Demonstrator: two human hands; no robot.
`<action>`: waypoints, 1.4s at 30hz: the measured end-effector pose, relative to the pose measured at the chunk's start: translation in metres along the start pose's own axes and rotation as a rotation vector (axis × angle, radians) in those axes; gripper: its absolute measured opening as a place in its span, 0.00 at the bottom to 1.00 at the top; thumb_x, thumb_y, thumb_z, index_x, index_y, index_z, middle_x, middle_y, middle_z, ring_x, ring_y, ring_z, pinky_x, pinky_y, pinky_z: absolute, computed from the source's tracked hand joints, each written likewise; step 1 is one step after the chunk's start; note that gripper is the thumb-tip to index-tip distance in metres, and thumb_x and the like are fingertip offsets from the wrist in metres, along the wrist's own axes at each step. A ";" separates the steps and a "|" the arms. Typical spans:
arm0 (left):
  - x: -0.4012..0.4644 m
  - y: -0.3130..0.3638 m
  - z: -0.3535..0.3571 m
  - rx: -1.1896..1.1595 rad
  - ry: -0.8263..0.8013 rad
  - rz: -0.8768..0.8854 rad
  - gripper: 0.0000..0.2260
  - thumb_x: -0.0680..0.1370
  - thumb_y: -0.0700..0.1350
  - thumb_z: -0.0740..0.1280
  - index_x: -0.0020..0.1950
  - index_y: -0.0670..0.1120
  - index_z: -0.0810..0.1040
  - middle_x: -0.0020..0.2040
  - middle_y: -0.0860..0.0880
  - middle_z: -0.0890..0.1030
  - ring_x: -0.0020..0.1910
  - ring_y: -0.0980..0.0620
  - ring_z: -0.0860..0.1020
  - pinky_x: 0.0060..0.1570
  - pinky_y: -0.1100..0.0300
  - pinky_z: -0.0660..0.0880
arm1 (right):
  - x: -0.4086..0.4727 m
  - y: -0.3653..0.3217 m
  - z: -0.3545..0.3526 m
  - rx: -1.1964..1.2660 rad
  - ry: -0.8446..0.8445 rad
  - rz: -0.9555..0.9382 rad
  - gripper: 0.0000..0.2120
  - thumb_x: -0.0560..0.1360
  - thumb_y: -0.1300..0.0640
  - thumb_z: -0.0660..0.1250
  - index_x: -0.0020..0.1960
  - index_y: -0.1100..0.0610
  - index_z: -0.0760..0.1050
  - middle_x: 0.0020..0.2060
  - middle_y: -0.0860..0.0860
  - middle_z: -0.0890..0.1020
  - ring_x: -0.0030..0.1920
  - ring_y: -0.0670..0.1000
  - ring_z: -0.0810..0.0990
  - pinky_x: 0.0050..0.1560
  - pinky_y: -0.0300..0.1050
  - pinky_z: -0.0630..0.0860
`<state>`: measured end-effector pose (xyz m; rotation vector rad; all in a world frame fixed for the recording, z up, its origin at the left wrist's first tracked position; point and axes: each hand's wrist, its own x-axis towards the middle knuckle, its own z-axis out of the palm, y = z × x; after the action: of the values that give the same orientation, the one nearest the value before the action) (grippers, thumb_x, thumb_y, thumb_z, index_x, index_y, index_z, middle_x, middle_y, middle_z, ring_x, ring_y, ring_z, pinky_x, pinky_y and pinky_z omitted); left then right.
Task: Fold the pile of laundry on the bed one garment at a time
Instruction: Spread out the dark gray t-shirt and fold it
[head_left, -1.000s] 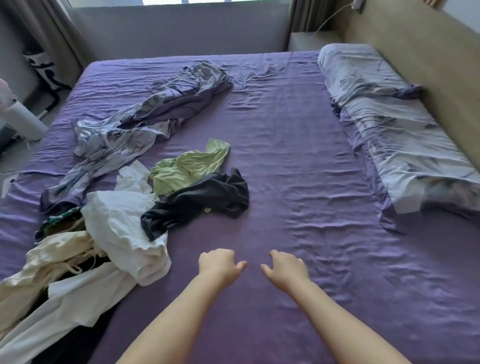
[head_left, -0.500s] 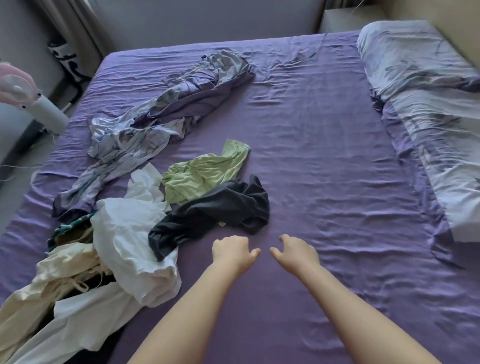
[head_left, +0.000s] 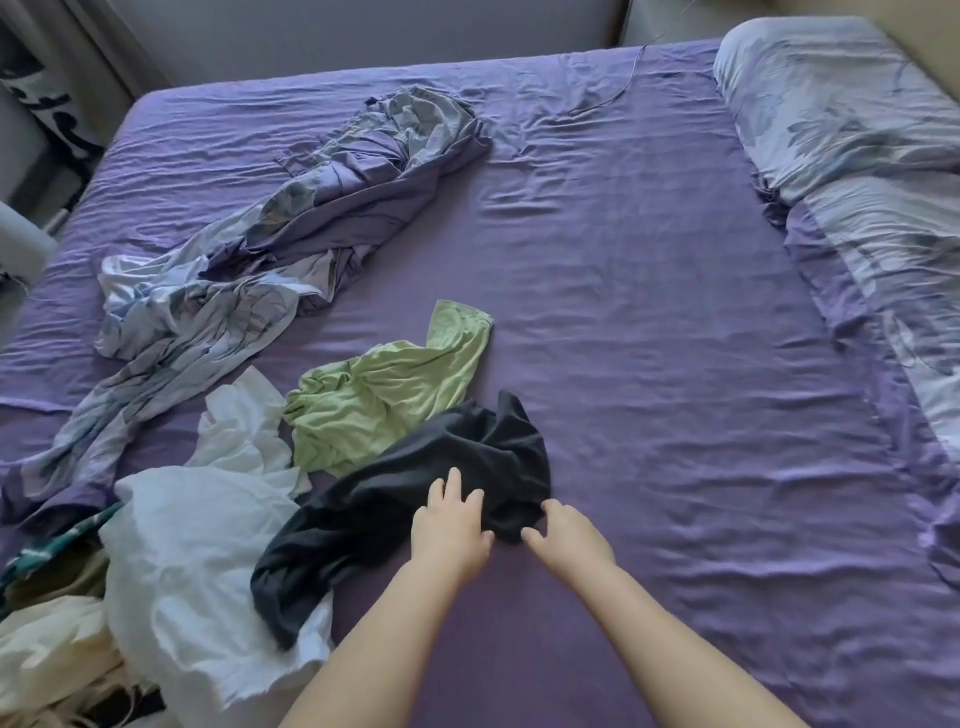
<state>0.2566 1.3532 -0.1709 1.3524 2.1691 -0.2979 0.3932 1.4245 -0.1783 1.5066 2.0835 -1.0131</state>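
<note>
Black crumpled cloth garment (head_left: 415, 514) lies on purple wrinkled bed sheet (head_left: 649, 338), near edge of the laundry pile, overlapping white crumpled garment (head_left: 197, 561) and touching light green crumpled top (head_left: 384, 400). Left hand (head_left: 449, 530) rests on it, fingers spread and nearly straight. Right hand (head_left: 569, 535) touches its right edge, fingers bent; whether it grips, can't tell.

No readable text, labels, brand marks, numbers or signs appear on anything in this view.
</note>
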 end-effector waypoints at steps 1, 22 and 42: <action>0.001 0.000 -0.001 0.018 0.003 0.004 0.26 0.79 0.56 0.61 0.74 0.51 0.59 0.78 0.44 0.45 0.76 0.43 0.48 0.67 0.51 0.64 | 0.000 0.000 0.000 0.030 -0.007 0.013 0.22 0.77 0.46 0.59 0.67 0.56 0.66 0.61 0.52 0.74 0.61 0.54 0.74 0.55 0.49 0.74; 0.047 -0.008 -0.012 -0.046 0.058 0.069 0.32 0.79 0.51 0.61 0.78 0.51 0.48 0.75 0.46 0.58 0.71 0.45 0.61 0.63 0.51 0.66 | 0.059 -0.028 -0.006 0.410 0.082 -0.076 0.16 0.75 0.61 0.62 0.61 0.56 0.75 0.54 0.53 0.78 0.55 0.52 0.76 0.52 0.39 0.69; -0.124 0.037 -0.180 -0.278 0.515 0.388 0.09 0.76 0.51 0.67 0.54 0.51 0.82 0.51 0.48 0.81 0.55 0.47 0.73 0.54 0.57 0.69 | -0.149 -0.040 -0.160 0.720 0.050 -0.602 0.12 0.71 0.68 0.70 0.51 0.58 0.74 0.45 0.53 0.80 0.44 0.48 0.80 0.45 0.37 0.76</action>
<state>0.2693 1.3600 0.0506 1.7741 2.1552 0.5357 0.4266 1.4375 0.0408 1.1640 2.4034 -2.1416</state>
